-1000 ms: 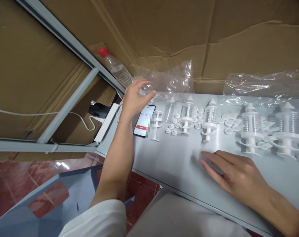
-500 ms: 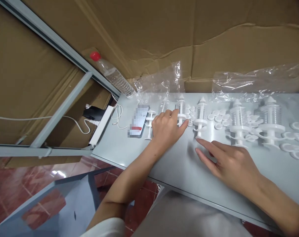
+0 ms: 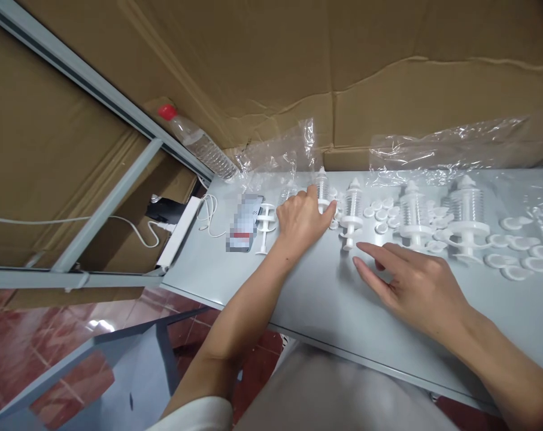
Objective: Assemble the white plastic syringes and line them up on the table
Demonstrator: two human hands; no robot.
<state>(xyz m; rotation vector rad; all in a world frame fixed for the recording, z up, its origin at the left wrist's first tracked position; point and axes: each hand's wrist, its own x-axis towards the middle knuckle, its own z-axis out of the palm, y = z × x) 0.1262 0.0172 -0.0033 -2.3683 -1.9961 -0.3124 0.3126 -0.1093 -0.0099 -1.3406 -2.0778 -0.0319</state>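
Syringe-like plastic pieces with pointed white tips, ringed clear bodies and white plungers are set out in a row on the pale table. My left hand is over the far part of the table, thumb and index finger apart around the lower end of one piece. Whether those fingers touch it I cannot tell. The other left fingers are bent and partly hidden. My right hand is open, index finger and thumb apart, just right of the plunger end of a second piece. It holds nothing.
Two larger-looking ringed pieces, one on the right, have small white discs around them. Clear plastic bags lie along the cardboard. A phone, a white plunger-like part, a bottle and a power strip are left.
The view has shifted slightly, moving the table things left in the picture. My left hand has moved slightly forward by its piece. The right hand stays open, its fingertips slightly right of the plunger.
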